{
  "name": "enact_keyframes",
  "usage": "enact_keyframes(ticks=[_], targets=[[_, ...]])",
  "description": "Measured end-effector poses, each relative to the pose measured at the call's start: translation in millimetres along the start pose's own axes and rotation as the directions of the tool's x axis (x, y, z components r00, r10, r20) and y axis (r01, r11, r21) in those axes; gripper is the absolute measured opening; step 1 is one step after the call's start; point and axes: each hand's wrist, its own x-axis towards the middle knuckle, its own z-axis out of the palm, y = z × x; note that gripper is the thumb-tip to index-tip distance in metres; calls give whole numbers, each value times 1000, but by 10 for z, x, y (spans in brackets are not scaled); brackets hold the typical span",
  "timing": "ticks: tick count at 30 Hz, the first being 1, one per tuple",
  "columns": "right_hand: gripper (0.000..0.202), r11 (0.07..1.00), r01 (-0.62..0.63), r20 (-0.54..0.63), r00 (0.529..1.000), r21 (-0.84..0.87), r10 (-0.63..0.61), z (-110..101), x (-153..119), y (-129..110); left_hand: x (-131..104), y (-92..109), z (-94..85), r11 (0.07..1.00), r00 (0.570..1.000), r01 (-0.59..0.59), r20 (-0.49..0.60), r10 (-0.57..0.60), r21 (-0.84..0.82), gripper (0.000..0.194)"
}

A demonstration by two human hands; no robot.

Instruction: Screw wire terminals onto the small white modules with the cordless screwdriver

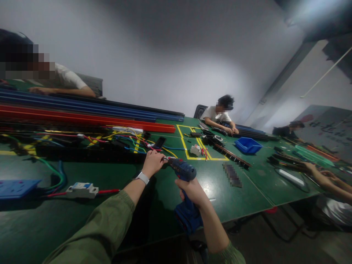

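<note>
My right hand [192, 190] is wrapped round the grip of a blue cordless drill [183, 169]. The drill's nose points left, toward my left hand [154, 162]. My left hand is closed at the right end of a long black strip [110, 155], close to the drill's tip. What its fingers pinch is hidden. Loose yellow, red, green and blue wires [129, 135] lie along the strip's far side. Nearer me on the left, a white circuit breaker [82, 190] has red wires attached.
Orange rails [123, 123] and blue rails [110, 110] stretch across the far left. A blue bin [248, 145], another breaker [195, 149], and a copper-coloured strip [231, 156] lie right of centre on the green table [242, 201]. Co-workers sit behind and at right.
</note>
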Motion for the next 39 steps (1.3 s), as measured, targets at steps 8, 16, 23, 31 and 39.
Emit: enact_keyframes(ticks=[8, 16, 23, 31, 39], targets=[[37, 1000, -26, 17, 1000, 0, 26, 2, 7, -10, -9, 2, 18, 999, 1000, 4, -1, -4, 36, 26], [45, 999, 13, 25, 1000, -30, -12, -5, 2, -11, 3, -29, 84, 998, 1000, -1, -25, 3, 56, 25], [44, 998, -13, 7, 1000, -56, 13, -8, -2, -14, -6, -39, 84, 999, 1000, -13, -24, 14, 30, 23], [47, 999, 25, 22, 999, -27, -24, -5, 5, 13, -7, -22, 29, 1000, 1000, -14, -13, 14, 12, 26], [31, 999, 1, 16, 1000, -40, 0, -6, 4, 6, -9, -13, 17, 1000, 1000, -24, -15, 24, 19, 26]])
